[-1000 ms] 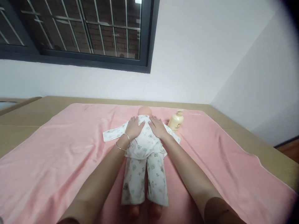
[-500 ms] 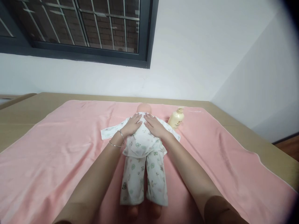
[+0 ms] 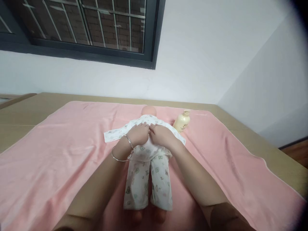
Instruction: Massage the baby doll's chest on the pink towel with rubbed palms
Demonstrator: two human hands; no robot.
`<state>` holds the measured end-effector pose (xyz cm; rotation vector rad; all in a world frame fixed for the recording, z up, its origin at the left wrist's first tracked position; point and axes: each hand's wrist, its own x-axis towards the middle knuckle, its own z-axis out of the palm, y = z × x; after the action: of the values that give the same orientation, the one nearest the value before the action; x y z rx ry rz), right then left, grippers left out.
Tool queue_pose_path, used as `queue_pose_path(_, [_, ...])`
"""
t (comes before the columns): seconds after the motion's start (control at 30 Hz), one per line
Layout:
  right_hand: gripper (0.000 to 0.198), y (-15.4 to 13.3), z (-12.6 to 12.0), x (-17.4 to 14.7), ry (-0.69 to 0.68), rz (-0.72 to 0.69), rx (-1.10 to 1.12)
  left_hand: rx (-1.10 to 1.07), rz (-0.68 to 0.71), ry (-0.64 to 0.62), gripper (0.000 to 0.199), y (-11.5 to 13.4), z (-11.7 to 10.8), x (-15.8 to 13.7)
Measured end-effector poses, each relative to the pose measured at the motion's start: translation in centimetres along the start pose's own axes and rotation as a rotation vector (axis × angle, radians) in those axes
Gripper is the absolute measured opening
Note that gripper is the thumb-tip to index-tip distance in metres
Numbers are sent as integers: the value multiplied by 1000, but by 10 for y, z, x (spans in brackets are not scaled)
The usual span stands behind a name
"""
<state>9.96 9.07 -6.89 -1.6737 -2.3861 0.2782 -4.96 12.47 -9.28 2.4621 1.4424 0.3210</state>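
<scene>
Your left hand (image 3: 139, 134): curled over the doll's shirt (image 3: 150, 120); I could not tell its grip.
Your right hand (image 3: 161, 134): likewise, just beside.
Bottle (image 3: 182, 122): stood to the right.

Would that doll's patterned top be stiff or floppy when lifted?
The top would probably flop: its hem ripples over the trousers. The cloth looks thin, so likely light by itself. It may tug the doll along, as it covers its back.

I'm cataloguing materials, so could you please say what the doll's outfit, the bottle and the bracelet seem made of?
Doll's outfit: matte printed cloth, perhaps cotton, judging by its loose folds. Bottle: probably glossy plastic, given its smooth, highlighted surface. Bracelet: likely polished metal, from its silvery shine.
</scene>
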Motion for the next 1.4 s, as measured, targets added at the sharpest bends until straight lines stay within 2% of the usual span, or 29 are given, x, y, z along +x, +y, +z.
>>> queue_pose_path(0.03, [39,5,3,4,24,-5,26,44,5,-44,39,1,-3,1])
queue_pose_path(0.1, [45,20,14,17,100,-16,74,63,-29,-55,46,1,-8,5])
queue_pose_path(0.17, [52,36,29,31,154,67,96,57,-95,-43,54,-2,-7,11])
queue_pose_path(0.27, [64,52,48,43,185,136,103,19,-175,37,63,-7,4,18])
queue_pose_path(0.37, [64,55,55,45,211,113,69,21,-233,131,68,-11,17,23])
queue_pose_path(0.5, [63,52,52,43,199,94,47,32,-246,145,73,-11,21,23])
queue_pose_path(0.97, [64,48,48,41,160,106,-24,23,-205,135,68,-14,18,23])
queue_pose_path(1.13, [61,34,43,34,197,157,-114,11,-210,123,67,-14,16,22])
queue_pose_path(1.27, [57,8,28,16,127,193,-185,25,-253,19,65,-2,3,14])
queue_pose_path(1.4, [56,-20,5,-11,-23,43,-241,95,-165,-163,63,20,-17,-4])
